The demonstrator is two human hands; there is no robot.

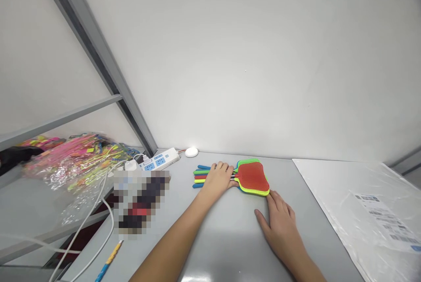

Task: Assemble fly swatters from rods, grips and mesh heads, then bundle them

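Observation:
Several fly swatters lie stacked on the grey table, their coloured handles pointing left and their perforated heads to the right. On top is the red fly swatter [253, 176], with yellow-green, green and blue ones showing beneath it. My left hand [219, 177] is wrapped over the bundle of handles and shafts, just left of the heads. My right hand [279, 218] rests near the lower right corner of the heads, fingers stretched out and thumb apart. Its fingertips reach the edge of the yellow-green head. The parts of the handles under my left palm are hidden.
A white power strip [159, 159] and a round white device [191, 152] sit by the wall. White cables [107, 205] run down the left side. Plastic-wrapped colourful goods [88, 155] fill the shelf at left. A white plastic package [358, 203] with a label lies at right.

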